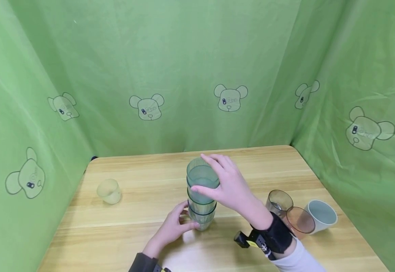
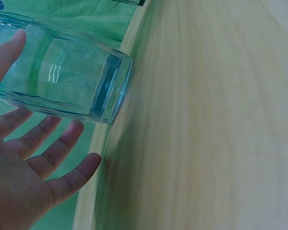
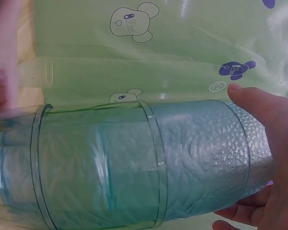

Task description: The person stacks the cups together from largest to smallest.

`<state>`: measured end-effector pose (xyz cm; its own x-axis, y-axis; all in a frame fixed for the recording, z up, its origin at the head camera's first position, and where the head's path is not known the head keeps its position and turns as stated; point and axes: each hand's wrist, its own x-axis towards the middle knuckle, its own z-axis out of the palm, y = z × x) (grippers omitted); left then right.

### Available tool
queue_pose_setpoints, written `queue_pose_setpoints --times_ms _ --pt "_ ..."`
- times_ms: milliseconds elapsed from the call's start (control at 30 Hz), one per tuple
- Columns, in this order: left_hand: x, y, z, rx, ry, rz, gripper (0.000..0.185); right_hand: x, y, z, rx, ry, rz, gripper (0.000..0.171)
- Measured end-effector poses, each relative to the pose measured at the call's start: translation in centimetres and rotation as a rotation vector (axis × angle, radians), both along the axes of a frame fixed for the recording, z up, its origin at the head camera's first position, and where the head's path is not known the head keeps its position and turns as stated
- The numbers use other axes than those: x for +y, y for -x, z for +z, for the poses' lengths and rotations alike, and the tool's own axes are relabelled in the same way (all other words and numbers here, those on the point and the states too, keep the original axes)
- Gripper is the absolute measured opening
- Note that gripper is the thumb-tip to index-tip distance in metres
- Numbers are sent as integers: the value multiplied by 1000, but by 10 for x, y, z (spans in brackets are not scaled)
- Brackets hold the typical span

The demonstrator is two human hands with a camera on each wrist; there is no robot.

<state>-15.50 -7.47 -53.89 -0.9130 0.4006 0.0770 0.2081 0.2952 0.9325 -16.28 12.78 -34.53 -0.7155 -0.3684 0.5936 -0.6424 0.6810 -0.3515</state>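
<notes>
A tall stack of nested see-through cups (image 1: 201, 207) stands on the table, with blue and green ones among them. My right hand (image 1: 229, 185) holds the top cup (image 3: 258, 143), a clear bluish one with a pebbled surface, thumb on one side and fingers on the other. Low beside the stack is my left hand (image 1: 172, 226), thumb in front of the bottom cup (image 2: 62, 72). In the left wrist view its fingers spread loosely under that cup's side, and the thumb tip overlaps the glass.
On the left of the wooden table (image 1: 133, 234) stands a small pale yellow cup (image 1: 109, 192). A brown see-through cup (image 1: 280, 200), an orange one (image 1: 300, 219) and a pale blue-grey cup (image 1: 324, 213) stand close together at right. Green curtains (image 1: 190, 68) hang around the table.
</notes>
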Motion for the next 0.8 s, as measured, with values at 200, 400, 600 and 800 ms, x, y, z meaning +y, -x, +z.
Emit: queue_pose_setpoints --times_ms 200,400,600,800 --pt "0 0 -1 -1 -10 -4 75 -2 -2 -2 -44 11 0 88" --pt "0 0 -1 -1 -2 3 77 -1 -4 -4 -148 45 -1 102" --pt "0 2 -1 4 2 7 76 4 -6 -12 -250 140 11 111" --pt "-1 1 -1 -2 3 7 77 12 -5 -29 -190 233 71 114"
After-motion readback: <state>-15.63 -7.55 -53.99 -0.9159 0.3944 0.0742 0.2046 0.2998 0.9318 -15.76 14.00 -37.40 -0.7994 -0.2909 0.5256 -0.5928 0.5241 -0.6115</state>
